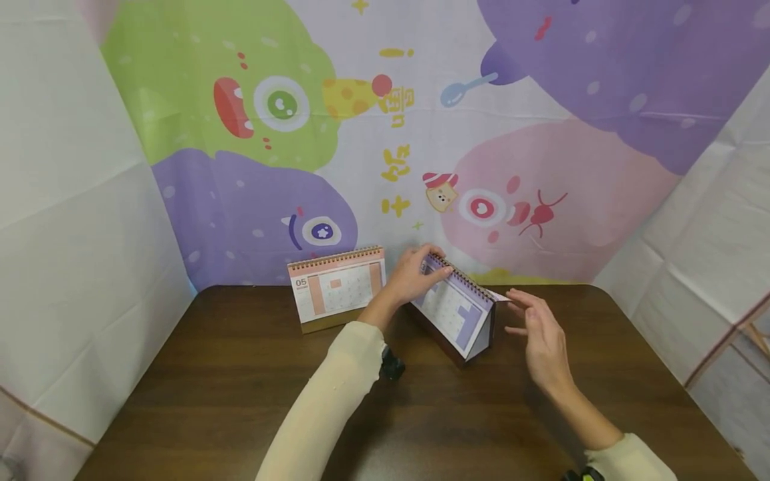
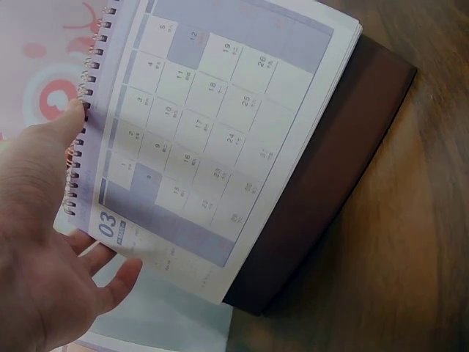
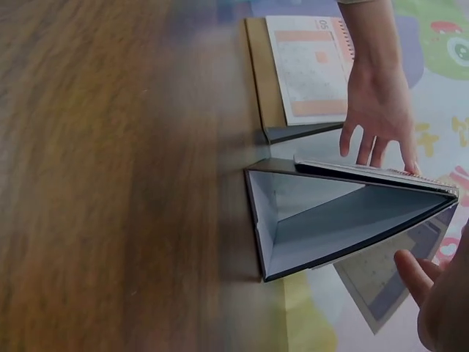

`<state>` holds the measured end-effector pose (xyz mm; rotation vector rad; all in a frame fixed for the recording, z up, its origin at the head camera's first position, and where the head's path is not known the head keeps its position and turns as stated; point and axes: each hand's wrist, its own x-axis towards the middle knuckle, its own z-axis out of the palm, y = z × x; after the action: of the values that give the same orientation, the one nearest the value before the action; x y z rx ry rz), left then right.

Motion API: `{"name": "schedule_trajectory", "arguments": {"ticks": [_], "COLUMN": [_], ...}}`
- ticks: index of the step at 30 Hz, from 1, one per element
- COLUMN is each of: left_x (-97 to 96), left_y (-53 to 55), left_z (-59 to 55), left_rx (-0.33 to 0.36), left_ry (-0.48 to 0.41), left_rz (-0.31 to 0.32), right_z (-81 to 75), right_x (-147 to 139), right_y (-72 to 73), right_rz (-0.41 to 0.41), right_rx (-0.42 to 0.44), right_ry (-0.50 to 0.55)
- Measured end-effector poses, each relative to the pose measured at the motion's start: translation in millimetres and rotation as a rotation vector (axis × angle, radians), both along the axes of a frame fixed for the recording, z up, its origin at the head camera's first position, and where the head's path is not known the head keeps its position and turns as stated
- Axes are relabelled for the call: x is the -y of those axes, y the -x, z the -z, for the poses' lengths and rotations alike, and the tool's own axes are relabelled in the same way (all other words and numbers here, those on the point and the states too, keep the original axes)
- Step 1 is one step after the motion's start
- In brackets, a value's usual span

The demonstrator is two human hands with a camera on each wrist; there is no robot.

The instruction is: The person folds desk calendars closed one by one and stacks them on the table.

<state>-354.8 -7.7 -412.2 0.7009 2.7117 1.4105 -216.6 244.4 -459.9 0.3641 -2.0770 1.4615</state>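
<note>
A purple spiral-bound desk calendar point(image 1: 448, 304) stands tilted on the table, its page marked 03 in the left wrist view. My left hand point(image 1: 415, 272) holds its upper left end, with the thumb point(image 2: 69, 121) at the wire binding and the other fingers partly hidden by the calendar. Off the calendar's right end, my right hand point(image 1: 544, 341) has its fingers loosely extended. A loose-hanging page point(image 3: 388, 275) sticks out behind the calendar, close to the right fingertips; whether they touch it I cannot tell. The right wrist view looks into the calendar's hollow triangular stand point(image 3: 322, 220).
An orange desk calendar point(image 1: 339, 287) marked 05 stands left of the purple one on a brown base. Both are on a dark wooden table point(image 1: 252, 394). Behind rises a cartoon-printed cloth point(image 1: 373, 133), with white cloth walls point(image 1: 78, 200) at the sides.
</note>
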Motion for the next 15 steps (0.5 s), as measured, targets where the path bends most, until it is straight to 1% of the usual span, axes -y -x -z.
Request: {"name": "schedule_trajectory", "arguments": {"ticks": [6, 8, 9, 12, 14, 15], "left_x": [-3.6, -4.0, -4.4, -6.8, -8.3, -9.9], "left_y": [-3.7, -2.2, 0.4, 17.8, 33.1, 42.6], "left_z": [3.4, 5.7, 8.3, 26.3, 41.7, 51.3], "left_rx": [0.032, 0.037, 0.036, 0.008, -0.008, -0.029], "left_ry": [-0.05, -0.069, -0.078, -0.083, -0.085, -0.078], "left_rz": [-0.016, -0.025, -0.034, -0.07, -0.086, -0.101], "right_z": [-6.2, -8.6, -9.9, -12.9, -14.3, -14.9], "right_x": [3.4, 4.4, 5.0, 6.1, 7.0, 7.7], "right_y": [2.7, 4.2, 4.9, 7.0, 8.1, 8.5], "right_rz": [0.0, 0.003, 0.01, 0.033, 0.045, 0.046], "right_rx": [0.01, 0.004, 0.001, -0.01, -0.011, -0.013], "right_ry": [-0.021, -0.014, -0.009, 0.005, 0.016, 0.026]}}
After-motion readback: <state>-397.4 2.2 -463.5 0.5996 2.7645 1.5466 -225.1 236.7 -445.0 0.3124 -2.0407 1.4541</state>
